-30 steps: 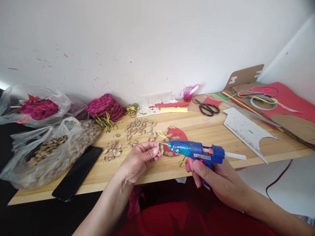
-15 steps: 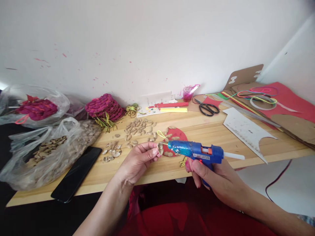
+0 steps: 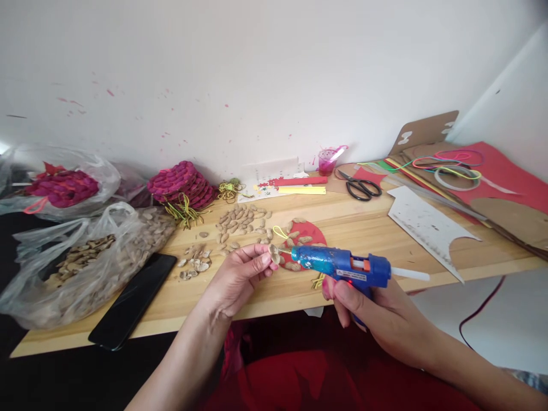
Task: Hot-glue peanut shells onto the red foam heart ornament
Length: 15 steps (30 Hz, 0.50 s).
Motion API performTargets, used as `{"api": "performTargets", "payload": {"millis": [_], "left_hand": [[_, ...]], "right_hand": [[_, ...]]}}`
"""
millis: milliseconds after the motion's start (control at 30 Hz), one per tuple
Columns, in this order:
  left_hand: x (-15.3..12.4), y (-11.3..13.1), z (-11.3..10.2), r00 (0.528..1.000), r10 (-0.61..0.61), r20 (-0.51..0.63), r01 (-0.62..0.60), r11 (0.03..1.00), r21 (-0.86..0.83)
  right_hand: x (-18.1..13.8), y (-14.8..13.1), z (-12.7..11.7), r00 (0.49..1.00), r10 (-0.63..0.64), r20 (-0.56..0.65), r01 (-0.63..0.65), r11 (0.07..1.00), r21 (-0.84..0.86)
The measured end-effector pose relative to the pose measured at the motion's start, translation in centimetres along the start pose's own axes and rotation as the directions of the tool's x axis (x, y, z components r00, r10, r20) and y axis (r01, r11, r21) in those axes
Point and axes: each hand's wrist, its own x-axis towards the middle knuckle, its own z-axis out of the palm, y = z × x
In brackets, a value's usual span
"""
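Between the thumb and fingers of my left hand is a peanut shell half, its hollow side towards the nozzle. My right hand grips a blue glue gun with a white glue stick poking out of its back. The metal tip is at the shell; whether it touches I cannot tell. Behind the gun, partly hidden by it, lies a red paper disc with several peanut shells on it and a yellow cord loop at its edge.
Loose peanut shells and broken halves lie left of the disc. A plastic bag of shells and a black phone sit at the left. Black scissors, white card and cardboard are at the right.
My left hand and the peanut shell half have shifted slightly left and up. The glue gun's back end has moved slightly right. Both holds stay the same.
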Motion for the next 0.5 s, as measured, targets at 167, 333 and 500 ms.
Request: {"api": "performTargets", "payload": {"millis": [167, 333, 500], "left_hand": [[0.12, -0.08, -0.21, 0.999, 0.029, -0.031, -0.031, 0.998, -0.057], [0.18, -0.32, -0.25, 0.997, 0.045, -0.063, -0.050, 0.995, -0.084], [0.09, -0.20, -0.06, 0.995, 0.058, -0.080, -0.066, 0.993, -0.101]], "right_hand": [[-0.40, 0.06, -0.10, 0.999, 0.011, 0.037, -0.010, 0.999, -0.035], [-0.50, -0.27, 0.00, 0.999, -0.001, 0.040, 0.004, 0.998, -0.060], [-0.53, -0.82, 0.25, 0.999, -0.020, 0.039, 0.021, 0.999, -0.041]]}}
